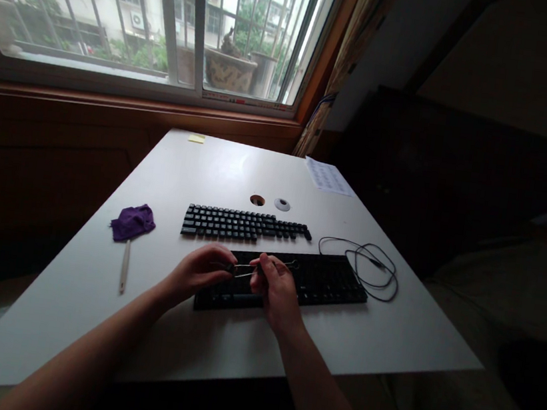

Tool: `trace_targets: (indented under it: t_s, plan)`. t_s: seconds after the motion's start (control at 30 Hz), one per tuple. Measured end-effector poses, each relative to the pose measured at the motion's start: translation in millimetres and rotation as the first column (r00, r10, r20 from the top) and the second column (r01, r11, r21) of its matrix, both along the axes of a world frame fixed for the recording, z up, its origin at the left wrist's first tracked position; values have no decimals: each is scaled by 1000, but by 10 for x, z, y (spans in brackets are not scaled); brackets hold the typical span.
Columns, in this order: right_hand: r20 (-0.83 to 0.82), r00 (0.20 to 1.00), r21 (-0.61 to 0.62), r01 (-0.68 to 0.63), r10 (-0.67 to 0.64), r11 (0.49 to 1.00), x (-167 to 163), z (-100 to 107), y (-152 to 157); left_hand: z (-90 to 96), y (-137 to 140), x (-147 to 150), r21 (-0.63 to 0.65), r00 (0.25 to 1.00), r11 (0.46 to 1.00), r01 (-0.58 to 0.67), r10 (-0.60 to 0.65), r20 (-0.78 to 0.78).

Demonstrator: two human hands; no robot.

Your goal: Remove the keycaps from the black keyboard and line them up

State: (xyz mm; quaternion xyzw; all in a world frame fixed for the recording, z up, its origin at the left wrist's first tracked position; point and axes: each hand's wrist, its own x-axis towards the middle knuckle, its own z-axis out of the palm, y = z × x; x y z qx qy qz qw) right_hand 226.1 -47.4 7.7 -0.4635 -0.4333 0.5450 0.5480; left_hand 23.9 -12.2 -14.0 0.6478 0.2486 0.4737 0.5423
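Over the black keyboard [331,285], my right hand [279,293] is closed round a wire keycap puller [243,273]. The puller's two thin metal prongs point left, towards my left hand [202,265]. Pinched in the fingers of my left hand is a small dark piece that looks like a keycap [231,269], at the ends of the prongs. Much of the keyboard's left half lies behind my hands and its details are too dark to make out. Just beyond it, many loose black keycaps [223,223] are laid out in rows on the table.
On the white table [173,353], a purple cloth [133,221] and a pale-handled stick [124,269] lie left. The keyboard's cable [389,277] coils right. Farther back are a cable hole [256,200], its round cover [282,204], printed paper [328,176] and a yellow note [196,138].
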Motion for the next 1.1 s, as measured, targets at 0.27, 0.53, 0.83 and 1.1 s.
trace_targets:
  t_s: [0.27,0.53,0.83,1.1]
  plan:
    - [510,804,420,78,-306,904,235,70,35,-63,56,-24,46,995,994,-97,97,6]
    - [656,739,510,-282,-155,813,189,91,57,-131,39,11,-4,1000,1000,-29,29,4]
    - [693,718,451,-360,-67,817,123,17,100,-247,68,0,137,973,982,-128,151,-174]
    - [731,682,435,-434,-29,789,138,9,130,-191,51,-11,290,932,950,-120,208,-295]
